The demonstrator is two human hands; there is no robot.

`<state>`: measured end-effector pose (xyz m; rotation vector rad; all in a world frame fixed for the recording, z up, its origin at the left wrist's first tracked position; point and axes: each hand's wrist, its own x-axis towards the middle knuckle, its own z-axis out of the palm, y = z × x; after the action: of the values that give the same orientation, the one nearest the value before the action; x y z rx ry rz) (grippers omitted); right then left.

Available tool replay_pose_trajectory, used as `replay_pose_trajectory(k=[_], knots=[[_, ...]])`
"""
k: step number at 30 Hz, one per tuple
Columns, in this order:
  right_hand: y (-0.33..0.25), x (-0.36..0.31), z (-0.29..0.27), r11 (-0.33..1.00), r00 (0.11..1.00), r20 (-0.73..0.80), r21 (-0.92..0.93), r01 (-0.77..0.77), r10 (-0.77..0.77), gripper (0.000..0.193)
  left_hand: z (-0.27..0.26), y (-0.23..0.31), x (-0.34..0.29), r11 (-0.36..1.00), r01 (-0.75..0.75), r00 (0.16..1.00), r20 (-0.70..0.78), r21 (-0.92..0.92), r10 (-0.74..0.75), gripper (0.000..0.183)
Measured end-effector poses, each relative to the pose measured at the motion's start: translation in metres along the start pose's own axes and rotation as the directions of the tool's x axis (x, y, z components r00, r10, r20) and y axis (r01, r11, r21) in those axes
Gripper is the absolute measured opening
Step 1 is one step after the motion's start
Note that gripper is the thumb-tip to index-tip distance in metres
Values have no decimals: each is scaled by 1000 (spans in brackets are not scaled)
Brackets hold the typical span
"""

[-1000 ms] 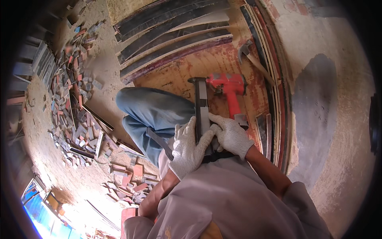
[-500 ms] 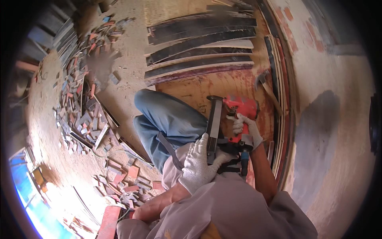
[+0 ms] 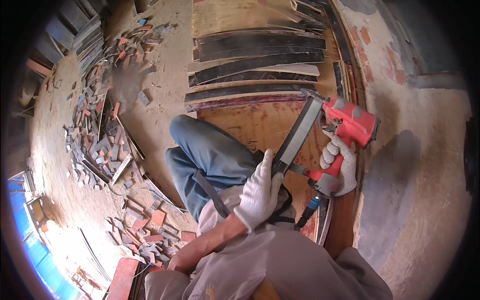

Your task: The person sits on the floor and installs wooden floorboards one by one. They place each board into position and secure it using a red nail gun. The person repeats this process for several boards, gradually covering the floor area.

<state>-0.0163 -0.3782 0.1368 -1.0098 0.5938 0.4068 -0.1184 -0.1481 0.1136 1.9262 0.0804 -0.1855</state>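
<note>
A red pneumatic nail gun [image 3: 352,122] is gripped by its handle in my gloved right hand [image 3: 342,162], fingers wrapped round it. Its long grey-and-black magazine [image 3: 302,132] slants down toward my lap. Beside the magazine's lower end is my gloved left hand [image 3: 260,192], fingers stretched out and held together; it seems to touch the magazine. A blue air coupling [image 3: 313,203] with a black hose joins the base of the handle. The gun's nose lies over the near end of a stack of dark-faced wood strips [image 3: 250,92].
More dark strips [image 3: 257,47] lie across the plywood sheet [image 3: 250,117] ahead. Long boards run along the patchy wall [image 3: 425,165] on the right. Wood offcuts [image 3: 107,145] litter the floor to the left. My bent knee [image 3: 205,140] is beside the plywood.
The nail gun has swung right and away from my body, its magazine tilting more. My right hand moved with it; my left hand shifted slightly right and up. The hammer is now hidden.
</note>
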Motion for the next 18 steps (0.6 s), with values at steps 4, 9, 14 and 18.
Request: replay_pose_trajectory(k=[4, 9, 14, 18], knots=[[-8, -14, 34, 991, 992, -53, -72, 114, -118, 17, 14, -1, 36, 982, 110, 994, 3, 150, -112, 68], [-34, -27, 66, 893, 944, 3, -324, 313, -330, 12, 29, 7, 60, 996, 48, 994, -106, 71, -40, 58], [-70, -16, 58, 968, 980, 118, -177, 178, -158, 23, 22, 1, 85, 991, -134, 983, 128, 14, 131, 56], [-80, 3, 45, 959, 999, -44, -280, -35, 24, 38, -56, -103, 140, 907, 139, 892, -448, 398, 60, 59]])
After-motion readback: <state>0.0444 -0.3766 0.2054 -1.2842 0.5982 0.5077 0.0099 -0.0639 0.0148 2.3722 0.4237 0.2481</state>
